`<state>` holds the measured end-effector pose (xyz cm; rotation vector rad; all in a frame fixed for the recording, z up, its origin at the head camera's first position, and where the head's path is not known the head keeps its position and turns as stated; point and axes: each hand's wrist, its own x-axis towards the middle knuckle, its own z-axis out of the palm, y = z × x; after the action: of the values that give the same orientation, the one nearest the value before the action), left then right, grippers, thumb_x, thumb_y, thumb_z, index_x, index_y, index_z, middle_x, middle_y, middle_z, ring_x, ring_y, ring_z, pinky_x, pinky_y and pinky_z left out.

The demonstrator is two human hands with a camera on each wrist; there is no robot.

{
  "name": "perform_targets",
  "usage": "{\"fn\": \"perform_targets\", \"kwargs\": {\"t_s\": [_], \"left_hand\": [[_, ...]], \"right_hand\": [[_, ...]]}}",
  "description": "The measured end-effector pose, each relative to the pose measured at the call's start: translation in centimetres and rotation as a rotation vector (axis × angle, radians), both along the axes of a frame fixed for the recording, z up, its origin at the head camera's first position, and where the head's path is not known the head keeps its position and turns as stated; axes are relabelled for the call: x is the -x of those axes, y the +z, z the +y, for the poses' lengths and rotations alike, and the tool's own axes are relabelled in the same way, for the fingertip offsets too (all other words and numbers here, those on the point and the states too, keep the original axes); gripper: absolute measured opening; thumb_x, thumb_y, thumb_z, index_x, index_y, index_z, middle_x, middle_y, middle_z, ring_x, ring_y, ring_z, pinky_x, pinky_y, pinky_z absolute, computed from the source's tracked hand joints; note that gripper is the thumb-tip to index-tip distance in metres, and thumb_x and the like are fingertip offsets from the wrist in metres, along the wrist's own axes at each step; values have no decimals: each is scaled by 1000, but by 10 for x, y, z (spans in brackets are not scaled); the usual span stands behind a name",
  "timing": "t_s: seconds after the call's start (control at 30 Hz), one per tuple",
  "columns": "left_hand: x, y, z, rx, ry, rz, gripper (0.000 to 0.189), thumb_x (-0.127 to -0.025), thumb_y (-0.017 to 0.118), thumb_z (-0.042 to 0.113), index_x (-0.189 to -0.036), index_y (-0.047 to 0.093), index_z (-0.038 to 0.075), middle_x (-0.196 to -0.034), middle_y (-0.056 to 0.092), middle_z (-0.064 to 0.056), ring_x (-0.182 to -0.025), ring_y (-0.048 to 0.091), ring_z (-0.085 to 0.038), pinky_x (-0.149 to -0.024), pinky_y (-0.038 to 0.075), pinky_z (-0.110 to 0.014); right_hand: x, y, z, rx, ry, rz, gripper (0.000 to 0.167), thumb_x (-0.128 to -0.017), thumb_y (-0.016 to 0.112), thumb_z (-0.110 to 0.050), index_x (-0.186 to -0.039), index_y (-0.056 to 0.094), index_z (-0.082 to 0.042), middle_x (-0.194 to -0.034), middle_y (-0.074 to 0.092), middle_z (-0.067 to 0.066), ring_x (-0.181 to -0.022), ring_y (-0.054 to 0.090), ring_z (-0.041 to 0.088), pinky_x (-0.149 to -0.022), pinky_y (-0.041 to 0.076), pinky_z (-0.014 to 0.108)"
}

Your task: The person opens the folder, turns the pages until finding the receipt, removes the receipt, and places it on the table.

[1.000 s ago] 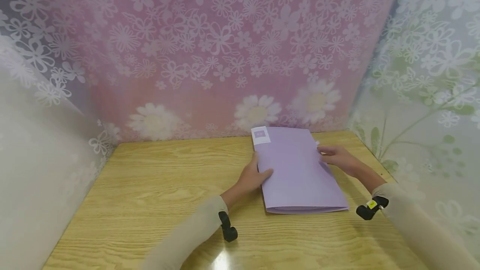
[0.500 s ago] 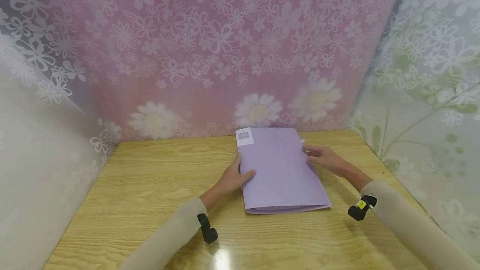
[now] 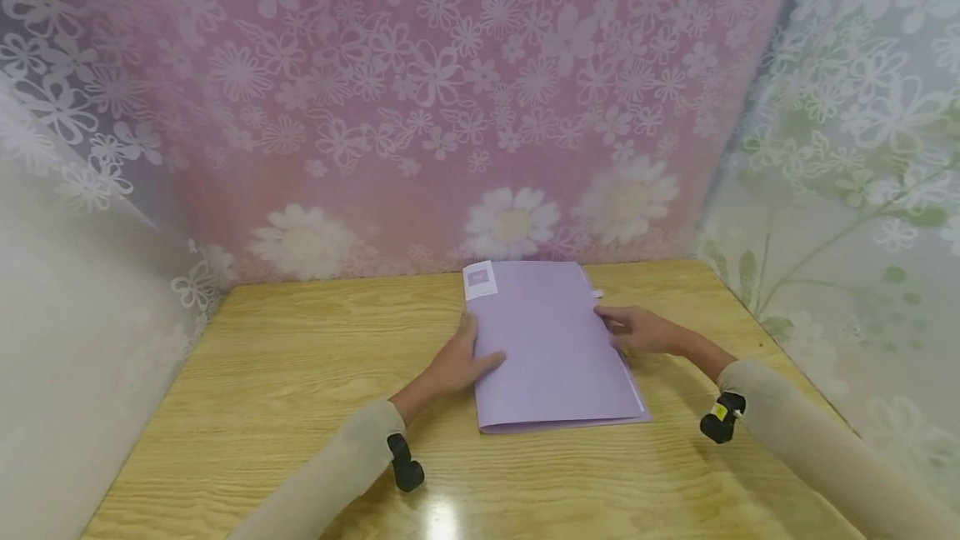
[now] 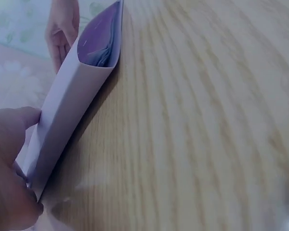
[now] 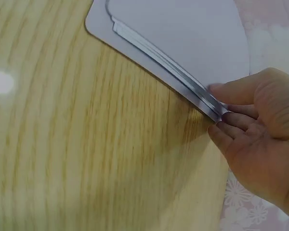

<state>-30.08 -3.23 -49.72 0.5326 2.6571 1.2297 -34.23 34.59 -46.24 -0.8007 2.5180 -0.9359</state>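
A closed lilac folder (image 3: 551, 357) with a white label at its top left corner lies on the wooden table. My left hand (image 3: 455, 359) holds it by the spine, thumb on the front cover. Seen from the left wrist, the left hand (image 4: 9, 159) has its thumb and fingers at the thick spine, and dark purple shows inside the folder's end. My right hand (image 3: 641, 330) is at the opposite, opening edge. In the right wrist view, the right hand (image 5: 265, 120) pinches that edge, its thumb on the cover and its fingers at the stacked sheets (image 5: 159, 57) and back cover.
Behind the wooden table (image 3: 315, 340) hangs a pink cloth (image 3: 420, 123) with white flowers. Pale floral cloth (image 3: 847, 215) covers the right side, and whitish cloth (image 3: 67, 290) the left. A small white tab (image 3: 597, 294) sticks out of the folder's right edge.
Both hands and the folder have moved left across the table. The folder has turned slightly, its right edge now shows the inner sheets, and my right hand has come a little nearer along that edge.
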Motion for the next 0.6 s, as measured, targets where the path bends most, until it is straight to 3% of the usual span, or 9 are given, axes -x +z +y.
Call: {"fn": "perform_targets", "kwargs": {"t_s": [0.1, 0.17, 0.27, 0.43, 0.6], "left_hand": [[-4, 6, 2, 159, -75, 127, 82, -106, 51, 43, -160, 15, -5, -169, 7, -24, -159, 8, -37, -129, 15, -48], [-7, 10, 4, 255, -128, 216, 71, -108, 47, 39, -158, 25, -6, -168, 16, -24, -158, 13, -39, -128, 18, -50], [-15, 16, 9, 355, -202, 296, 62, -109, 45, 33, -156, 33, -6, -165, 25, -24, -156, 21, -40, -127, 23, -49], [-30, 23, 22, 465, -314, 315, 68, -107, 49, 39, -157, 32, -5, -166, 25, -23, -156, 23, -37, -127, 25, -45], [-42, 21, 36, 585, -398, 358, 93, -100, 51, 62, -160, 24, -4, -168, 19, -22, -158, 18, -35, -128, 24, -41]], "right_hand": [[-2, 4, 0, -121, 41, 79, 70, -97, 66, -9, -151, 30, 18, -156, 31, 39, -143, 34, 56, -111, 39, 63], [-5, 8, 1, -184, 43, 84, 77, -95, 71, -16, -152, 30, 17, -156, 32, 38, -144, 33, 55, -114, 36, 64], [-11, 13, 3, -254, 59, 63, 91, -90, 79, -25, -153, 28, 15, -158, 30, 36, -146, 28, 55, -116, 29, 66], [-18, 15, 11, -279, 92, 33, 108, -80, 88, -32, -154, 25, 16, -160, 25, 37, -148, 21, 58, -117, 24, 69], [-23, 15, 10, -292, 118, 97, 107, -76, 90, -34, -150, 31, 18, -157, 30, 39, -145, 28, 59, -114, 29, 68]]}}
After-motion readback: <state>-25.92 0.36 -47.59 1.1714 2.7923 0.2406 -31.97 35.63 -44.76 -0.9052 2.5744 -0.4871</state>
